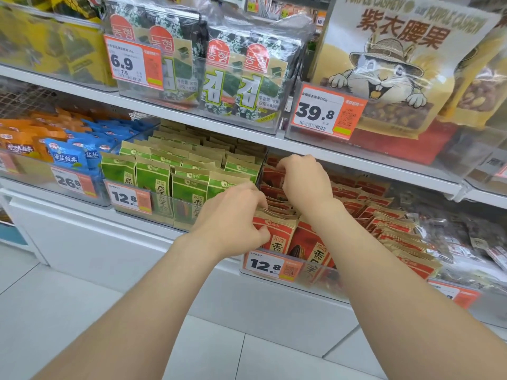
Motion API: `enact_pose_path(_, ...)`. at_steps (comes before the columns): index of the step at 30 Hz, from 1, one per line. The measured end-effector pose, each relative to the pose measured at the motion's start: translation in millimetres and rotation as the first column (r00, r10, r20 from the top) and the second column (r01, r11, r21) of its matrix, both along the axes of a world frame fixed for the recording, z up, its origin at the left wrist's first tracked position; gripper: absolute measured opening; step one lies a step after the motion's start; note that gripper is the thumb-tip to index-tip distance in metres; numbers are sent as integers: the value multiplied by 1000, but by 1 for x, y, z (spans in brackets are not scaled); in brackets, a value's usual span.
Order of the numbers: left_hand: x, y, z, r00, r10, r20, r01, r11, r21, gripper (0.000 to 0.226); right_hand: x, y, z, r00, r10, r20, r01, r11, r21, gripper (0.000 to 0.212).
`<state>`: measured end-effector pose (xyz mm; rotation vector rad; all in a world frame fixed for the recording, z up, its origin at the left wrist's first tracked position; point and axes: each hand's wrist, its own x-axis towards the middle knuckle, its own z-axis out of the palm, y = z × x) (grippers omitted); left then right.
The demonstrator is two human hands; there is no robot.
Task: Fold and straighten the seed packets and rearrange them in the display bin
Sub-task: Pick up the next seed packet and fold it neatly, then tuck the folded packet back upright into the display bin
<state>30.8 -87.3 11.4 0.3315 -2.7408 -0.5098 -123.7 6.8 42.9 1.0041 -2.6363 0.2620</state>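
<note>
In the bin (318, 278), hands (233, 215) (304, 182) seemingly around packets (278, 233)

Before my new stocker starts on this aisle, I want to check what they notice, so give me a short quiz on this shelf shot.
1. True or false: the left hand and the right hand both reach into the red seed packets.
2. Which price is on the price tag of their display bin? A 6.9, B 12.8, C 39.8.
3. What colour are the neighbouring packets in the bin just left of it?
Key: 1 true; 2 B; 3 green.
</note>
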Motion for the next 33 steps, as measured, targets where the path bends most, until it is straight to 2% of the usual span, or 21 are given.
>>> enact_pose_path(7, 2, -4, -3, 999, -24, -21, 25, 999, 29, 41, -4, -10, -10, 987, -85, 134, 72, 992, 100, 30)
enact_pose_path(11, 3, -7, -5, 999, -35, -18, 36, 998, 56, 36, 3, -15, -7, 982, -83, 172, 57, 987, 148, 4)
enact_pose_path(15, 2, -3, -6, 999, -38, -9, 39, 989, 146, 39, 6, -16, -8, 985, -53, 162, 36, 994, 106, 17)
enact_pose_path(21, 1, -1, 1, 1000, 1, 10, -3, 978, 210, 35, 13, -12, -8, 987, -49, 154, 14, 975, 220, 23)
enact_pose_path(23, 1, 0, 3, 1000, 7, 18, -11, 976, 219, 35, 12, -12, -7, 990, -51, 128, 32, 988, 152, 24)
enact_pose_path(26, 1, 1, 3, 1000, 19, 17, -23, 972, 236, 33, 7, -16, -7, 994, -58, 92, 48, 993, 104, 39)
enact_pose_path(29, 0, 1, 1, 999, 32, 19, -35, 976, 216, 35, 1, -22, -8, 980, -68, 187, 38, 987, 159, 51)
enact_pose_path(33, 1, 0, 0, 999, 33, 18, -36, 976, 214, 38, -10, -24, -7, 948, -107, 301, 68, 988, 137, 68)
